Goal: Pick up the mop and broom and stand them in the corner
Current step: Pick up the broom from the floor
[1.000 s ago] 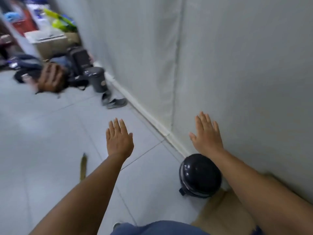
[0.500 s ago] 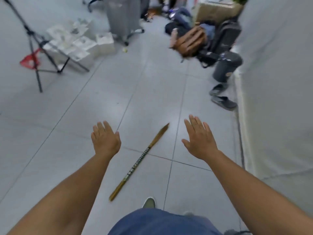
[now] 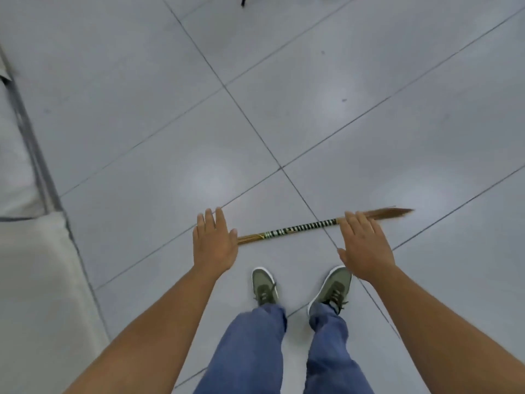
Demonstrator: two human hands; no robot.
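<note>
A thin straw broom (image 3: 298, 227) with a black-and-white banded handle lies flat on the grey tiled floor, just ahead of my shoes. Its brown bristle tip points right. My left hand (image 3: 213, 241) hovers flat, fingers apart, over the broom's left end and hides it. My right hand (image 3: 365, 247) is spread open above the broom near its right end. Neither hand holds anything. No mop is in view.
A white wall with a grey baseboard (image 3: 34, 143) runs along the left edge. My green shoes (image 3: 331, 290) and blue trouser legs stand on the tiles below the broom. A dark leg tip (image 3: 243, 2) shows at the top edge.
The view has swung from the wall and cluttered room down to the floor at my feet. The broom now lies crosswise right under both open hands.
</note>
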